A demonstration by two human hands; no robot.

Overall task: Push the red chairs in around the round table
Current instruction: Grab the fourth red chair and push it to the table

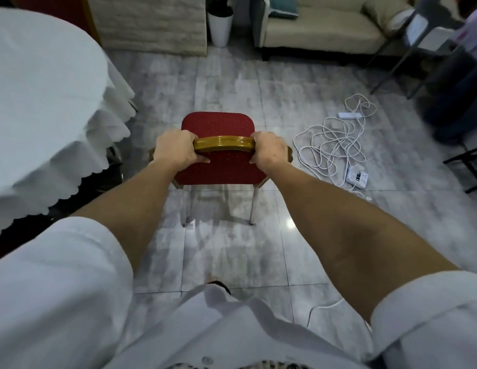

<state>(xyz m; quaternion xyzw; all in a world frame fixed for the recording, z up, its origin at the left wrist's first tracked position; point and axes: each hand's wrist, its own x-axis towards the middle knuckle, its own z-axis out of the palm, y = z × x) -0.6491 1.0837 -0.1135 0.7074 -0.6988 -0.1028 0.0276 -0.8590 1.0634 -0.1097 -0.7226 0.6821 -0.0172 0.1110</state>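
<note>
A red chair (217,123) with a gold-coloured frame stands on the tiled floor in front of me, seen from above and behind. My left hand (173,149) grips the left end of its gold top rail (222,145). My right hand (269,150) grips the right end of the same rail. The round table (32,115), covered by a white scalloped cloth, fills the left side of the view. The chair stands to the right of the table, apart from its cloth, and faces away from me rather than toward the table.
A tangled white cable (330,145) with power strips (358,177) lies on the floor just right of the chair. A beige sofa (322,25), a white planter (220,25) and a pale wall panel stand at the back. Dark chair legs and a seated person are at far right.
</note>
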